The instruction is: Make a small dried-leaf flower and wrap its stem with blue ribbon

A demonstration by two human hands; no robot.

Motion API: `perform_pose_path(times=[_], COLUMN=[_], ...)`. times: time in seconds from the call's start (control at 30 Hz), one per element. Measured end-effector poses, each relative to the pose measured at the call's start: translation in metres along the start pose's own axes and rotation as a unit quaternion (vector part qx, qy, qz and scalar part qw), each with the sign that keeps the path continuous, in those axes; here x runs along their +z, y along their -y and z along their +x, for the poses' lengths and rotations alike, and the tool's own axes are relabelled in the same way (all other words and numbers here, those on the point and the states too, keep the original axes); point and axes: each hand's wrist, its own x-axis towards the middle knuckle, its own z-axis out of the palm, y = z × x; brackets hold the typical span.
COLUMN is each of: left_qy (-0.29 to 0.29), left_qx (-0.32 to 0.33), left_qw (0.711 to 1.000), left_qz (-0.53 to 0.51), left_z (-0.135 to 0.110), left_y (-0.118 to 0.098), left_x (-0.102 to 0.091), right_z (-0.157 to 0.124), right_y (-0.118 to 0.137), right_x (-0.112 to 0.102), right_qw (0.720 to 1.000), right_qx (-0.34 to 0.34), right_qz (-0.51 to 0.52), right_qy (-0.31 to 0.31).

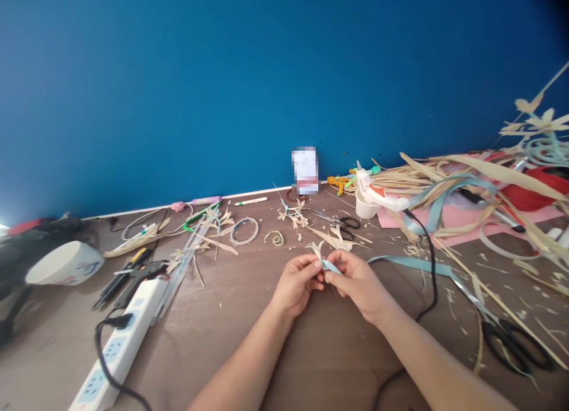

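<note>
Near the middle of the table my left hand [300, 283] pinches a small pale husk flower [317, 249] by its base, petals pointing up. Close beside it, my right hand [355, 280] is closed on a light blue ribbon [331, 267] that lies against the flower's base. More light blue ribbon stretches over the table to the right of my right hand, toward large black-handled scissors [511, 340]. Just beyond my hands lie loose pale husk pieces [334, 239] and smaller scissors [349, 222].
A white glue gun [380, 194] rests on a white cup [365, 208], its black cord running down right of my arm. On the left are a power strip [122, 340], a white bowl [66, 264] and a black glue gun [144, 274]. Husk strips [444, 168] pile up at the right.
</note>
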Motion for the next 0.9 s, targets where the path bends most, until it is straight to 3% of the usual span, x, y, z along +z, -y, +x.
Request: perform_pose_path(times=[0.13,0.3,0.43,0.53,0.7,0.9], left_qy=[-0.001,0.001,0.012,0.028,0.076,0.093], left_qx=[-0.004,-0.025,-0.028,-0.020,-0.021,-0.017], left_qw=[1.000,1.000,0.999,0.998,0.992,0.991], left_qz=[-0.007,-0.007,0.018,0.049,0.099,0.096], left_z=[0.001,0.001,-0.001,-0.003,-0.006,-0.006], left_y=[0.001,-0.002,-0.007,-0.009,-0.011,-0.008], left_x=[-0.002,-0.004,-0.004,-0.002,0.001,0.000], right_z=[-0.001,-0.002,-0.002,-0.001,0.000,-0.001], right_y=[0.000,0.001,0.001,0.000,-0.002,0.002], right_x=[0.000,-0.001,-0.003,-0.005,-0.006,-0.004], right_qw=[1.000,0.996,0.993,0.989,0.994,0.998], right_qx=[0.006,-0.051,-0.038,-0.066,-0.072,-0.053], right_qz=[0.000,-0.076,-0.108,-0.124,-0.080,-0.035], right_qy=[0.013,0.010,-0.014,-0.037,-0.016,0.004])
